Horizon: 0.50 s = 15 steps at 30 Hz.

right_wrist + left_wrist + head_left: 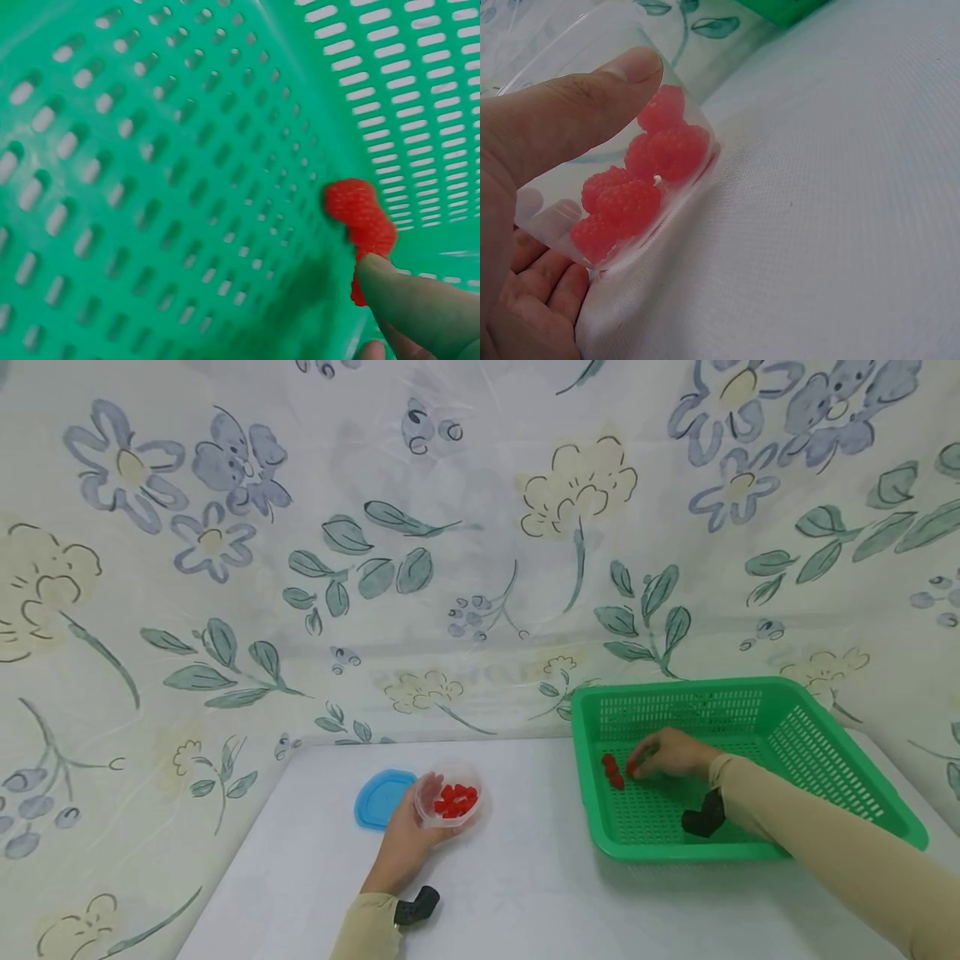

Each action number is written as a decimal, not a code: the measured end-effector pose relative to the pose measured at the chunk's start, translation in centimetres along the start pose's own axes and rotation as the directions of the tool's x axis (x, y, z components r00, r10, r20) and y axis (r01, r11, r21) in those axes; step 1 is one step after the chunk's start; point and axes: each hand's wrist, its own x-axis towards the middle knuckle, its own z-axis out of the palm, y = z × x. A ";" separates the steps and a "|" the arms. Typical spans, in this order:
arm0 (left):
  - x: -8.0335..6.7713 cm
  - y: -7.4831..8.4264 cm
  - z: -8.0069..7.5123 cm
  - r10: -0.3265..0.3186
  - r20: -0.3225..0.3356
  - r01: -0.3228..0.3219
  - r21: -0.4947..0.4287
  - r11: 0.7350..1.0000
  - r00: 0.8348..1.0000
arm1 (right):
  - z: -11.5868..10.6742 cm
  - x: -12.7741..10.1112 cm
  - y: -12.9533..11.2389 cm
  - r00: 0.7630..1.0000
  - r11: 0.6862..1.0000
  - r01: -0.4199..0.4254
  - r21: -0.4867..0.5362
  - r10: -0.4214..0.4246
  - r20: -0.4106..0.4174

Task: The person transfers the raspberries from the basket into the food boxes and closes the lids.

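Observation:
My left hand point(417, 810) grips a small clear plastic container point(450, 775) tilted on the white table, thumb point(592, 105) pressed on its wall. Several red raspberries point(654, 161) lie inside it. My right hand point(663, 754) reaches into the green basket point(750, 693) and pinches one raspberry point(632, 768) on the basket floor. Two more raspberries point(612, 771) lie just to its left, touching each other. In the right wrist view a fingertip point(409, 304) presses on a raspberry beside the pair point(361, 214).
A blue lid point(378, 797) lies flat just left of the container. The white table point(525, 877) runs between container and basket. A floral cloth point(450, 568) hangs behind and on both sides. Black wrist-camera mounts point(705, 818) sit on both wrists.

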 end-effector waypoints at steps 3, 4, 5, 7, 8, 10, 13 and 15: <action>0.0 -0.1 0.0 -0.002 0.000 0.002 -0.002 1.000 1.000 | -0.1 -0.2 -0.4 1.000 1.000 0.030 0.007 -0.030 -0.009; 0.0 -0.1 0.0 -0.002 0.000 0.002 -0.002 1.000 1.000 | -0.2 -0.2 -0.6 0.999 0.999 0.040 0.011 -0.040 -0.013; 0.0 -0.1 0.0 0.000 0.000 0.000 -0.001 1.000 1.000 | -0.3 -0.3 -0.8 0.999 0.999 0.051 0.010 -0.051 -0.018; 0.0 -0.1 0.0 0.002 -0.001 -0.002 0.001 1.000 1.000 | -0.5 -0.3 -1.2 0.997 0.997 0.070 0.012 -0.070 -0.028; 0.0 -0.1 -0.1 0.004 -0.001 -0.004 0.001 1.000 1.000 | -0.6 -0.4 -1.4 0.996 0.997 0.078 0.014 -0.077 -0.033; 0.0 -0.1 -0.1 0.005 0.002 -0.005 -0.007 1.000 1.000 | -0.8 -0.5 -1.8 0.995 0.995 0.093 0.021 -0.092 -0.044; 0.0 -0.1 -0.1 0.003 0.007 -0.003 -0.020 1.000 1.000 | -1.1 -0.8 -2.3 0.993 0.994 0.104 0.043 -0.101 -0.059; 0.0 -0.1 -0.1 0.003 0.008 -0.003 -0.022 1.000 1.000 | -1.2 -1.2 -2.6 0.992 0.992 0.112 0.064 -0.108 -0.065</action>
